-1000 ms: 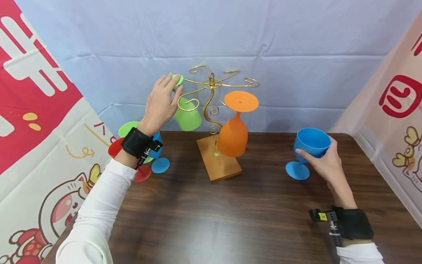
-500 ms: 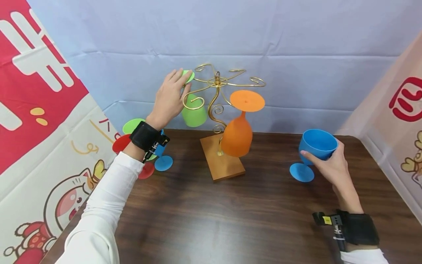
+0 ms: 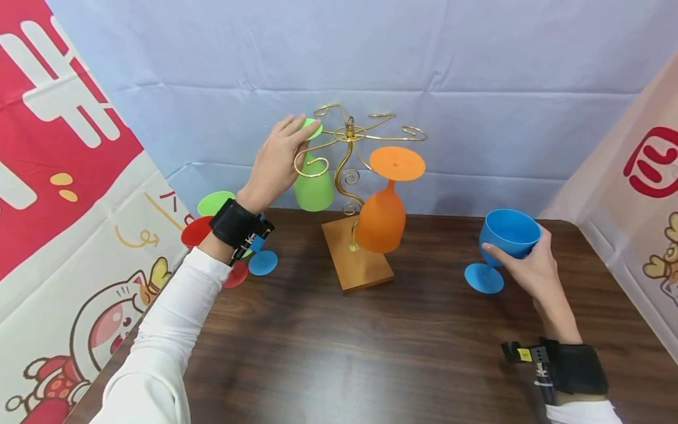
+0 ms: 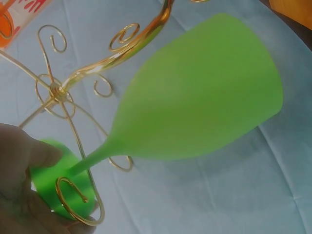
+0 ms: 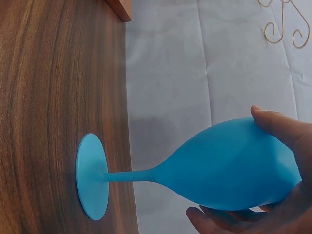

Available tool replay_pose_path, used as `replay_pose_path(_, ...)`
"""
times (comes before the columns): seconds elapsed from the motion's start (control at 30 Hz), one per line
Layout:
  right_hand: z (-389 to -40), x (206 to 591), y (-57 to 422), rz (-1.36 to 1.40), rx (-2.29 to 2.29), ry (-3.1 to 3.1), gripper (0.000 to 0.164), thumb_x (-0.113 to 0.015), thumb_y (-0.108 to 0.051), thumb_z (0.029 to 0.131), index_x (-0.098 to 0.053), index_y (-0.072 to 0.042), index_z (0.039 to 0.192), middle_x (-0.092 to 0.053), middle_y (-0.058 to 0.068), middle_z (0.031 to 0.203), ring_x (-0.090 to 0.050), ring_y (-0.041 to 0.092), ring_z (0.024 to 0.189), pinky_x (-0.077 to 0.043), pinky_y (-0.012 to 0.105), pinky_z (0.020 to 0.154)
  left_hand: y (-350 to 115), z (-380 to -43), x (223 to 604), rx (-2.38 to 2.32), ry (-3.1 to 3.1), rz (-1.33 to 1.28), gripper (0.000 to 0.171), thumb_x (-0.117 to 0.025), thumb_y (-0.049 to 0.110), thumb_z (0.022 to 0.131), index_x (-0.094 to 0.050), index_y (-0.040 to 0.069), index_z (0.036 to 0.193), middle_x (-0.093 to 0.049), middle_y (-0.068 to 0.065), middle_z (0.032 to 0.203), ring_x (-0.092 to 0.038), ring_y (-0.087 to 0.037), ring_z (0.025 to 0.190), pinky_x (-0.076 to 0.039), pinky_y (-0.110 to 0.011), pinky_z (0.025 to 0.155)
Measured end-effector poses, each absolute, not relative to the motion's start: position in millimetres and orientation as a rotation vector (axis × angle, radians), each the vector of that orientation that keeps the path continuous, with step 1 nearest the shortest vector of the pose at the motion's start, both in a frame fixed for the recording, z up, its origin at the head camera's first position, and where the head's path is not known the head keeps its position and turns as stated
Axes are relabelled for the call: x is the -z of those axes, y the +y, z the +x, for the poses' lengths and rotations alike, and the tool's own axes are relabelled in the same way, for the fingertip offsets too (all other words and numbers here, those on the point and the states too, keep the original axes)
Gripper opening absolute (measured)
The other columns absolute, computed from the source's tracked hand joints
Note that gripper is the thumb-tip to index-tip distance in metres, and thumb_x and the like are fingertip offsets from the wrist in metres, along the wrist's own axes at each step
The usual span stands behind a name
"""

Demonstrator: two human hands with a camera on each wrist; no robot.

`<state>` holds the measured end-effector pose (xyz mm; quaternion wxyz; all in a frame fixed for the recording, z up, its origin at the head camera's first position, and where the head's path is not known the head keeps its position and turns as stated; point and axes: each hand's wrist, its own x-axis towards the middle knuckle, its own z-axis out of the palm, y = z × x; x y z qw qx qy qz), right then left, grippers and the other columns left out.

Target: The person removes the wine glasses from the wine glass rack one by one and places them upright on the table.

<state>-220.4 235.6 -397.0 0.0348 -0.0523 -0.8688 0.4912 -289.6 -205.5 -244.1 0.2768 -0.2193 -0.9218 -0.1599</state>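
Note:
In the head view my left hand (image 3: 278,159) pinches the foot of a green wine glass (image 3: 313,187) hanging upside down at the left of a gold wire glass rack (image 3: 339,171). The left wrist view shows my thumb (image 4: 46,153) on that foot, with the stem beside a curled rack hook (image 4: 73,195). On the right, my right hand (image 3: 535,262) grips the bowl of an upright blue wine glass (image 3: 511,227). Its foot (image 5: 91,178) is at the tabletop; whether it touches is unclear. An orange wine glass (image 3: 382,218) hangs upside down from the rack's front right.
The rack stands on a square wooden base (image 3: 357,268) on the dark wood table (image 3: 371,353). Behind my left wrist are a red glass (image 3: 196,231), a green glass (image 3: 215,203) and another blue glass (image 3: 262,262), partly hidden. A pale cloth backdrop (image 3: 424,70) rises behind.
The green glass in my left hand has shifted slightly toward the rack's centre, and its foot sits a little lower. My right hand keeps its hold on the blue glass. The head view has shifted slightly.

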Motion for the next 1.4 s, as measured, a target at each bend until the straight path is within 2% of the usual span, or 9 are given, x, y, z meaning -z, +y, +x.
replay_pose_path(0.33,-220,398,236,-0.193,-1.501,-2.684,0.106,-0.065,-0.044,0.096,0.010,-0.010,0.162,-0.011,0.037,0.164,-0.020,0.062,0.146,-0.027,0.081,0.109,-205,-278,247,0.387,-2.441,-0.577,0.038,-0.055,0.012,0.106,-0.061,0.015,0.144,-0.052,-0.017,0.153,-0.038,-0.035,0.151,-0.041,-0.043,0.119)
replay_pose_path(0.83,-221,400,235,-0.171,-1.495,-2.675,0.106,-0.065,-0.044,0.096,0.009,-0.008,0.162,-0.011,0.038,0.163,-0.020,0.064,0.145,-0.027,0.083,0.107,-218,-265,255,0.435,-2.373,-0.536,0.038,-0.057,0.012,0.105,-0.061,0.014,0.143,-0.054,-0.015,0.153,-0.041,-0.032,0.150,-0.050,-0.046,0.109)
replay_pose_path(0.97,-220,401,234,-0.168,-1.494,-2.684,0.106,-0.065,-0.045,0.096,0.010,-0.009,0.162,-0.011,0.038,0.163,-0.021,0.064,0.145,-0.028,0.082,0.107,-224,-262,257,0.462,-2.371,-0.539,0.040,-0.055,0.011,0.106,-0.059,0.014,0.145,-0.052,-0.017,0.153,-0.041,-0.034,0.150,-0.049,-0.045,0.110)
replay_pose_path(1.1,-218,402,233,-0.167,-1.506,-2.689,0.107,-0.065,-0.044,0.096,0.012,-0.009,0.162,-0.010,0.038,0.163,-0.020,0.064,0.145,-0.028,0.082,0.107,-230,-258,258,0.461,-2.382,-0.542,0.040,-0.052,0.009,0.107,-0.057,0.012,0.147,-0.051,-0.018,0.154,-0.040,-0.034,0.150,-0.043,-0.042,0.117)
replay_pose_path(1.23,-217,402,235,-0.164,-1.508,-2.690,0.107,-0.065,-0.044,0.097,0.012,-0.008,0.161,-0.009,0.039,0.163,-0.020,0.064,0.145,-0.028,0.082,0.107,-237,-253,259,0.461,-2.405,-0.504,0.041,-0.050,0.012,0.108,-0.054,0.013,0.149,-0.050,-0.016,0.156,-0.037,-0.031,0.152,-0.042,-0.040,0.118)
replay_pose_path(1.4,-220,402,237,-0.154,-1.496,-2.694,0.107,-0.064,-0.045,0.097,0.013,-0.008,0.161,-0.009,0.039,0.162,-0.020,0.064,0.144,-0.028,0.082,0.107,-248,-248,263,0.492,-2.394,-0.452,0.040,-0.049,0.012,0.108,-0.055,0.012,0.148,-0.051,-0.015,0.155,-0.040,-0.033,0.150,-0.044,-0.043,0.116)
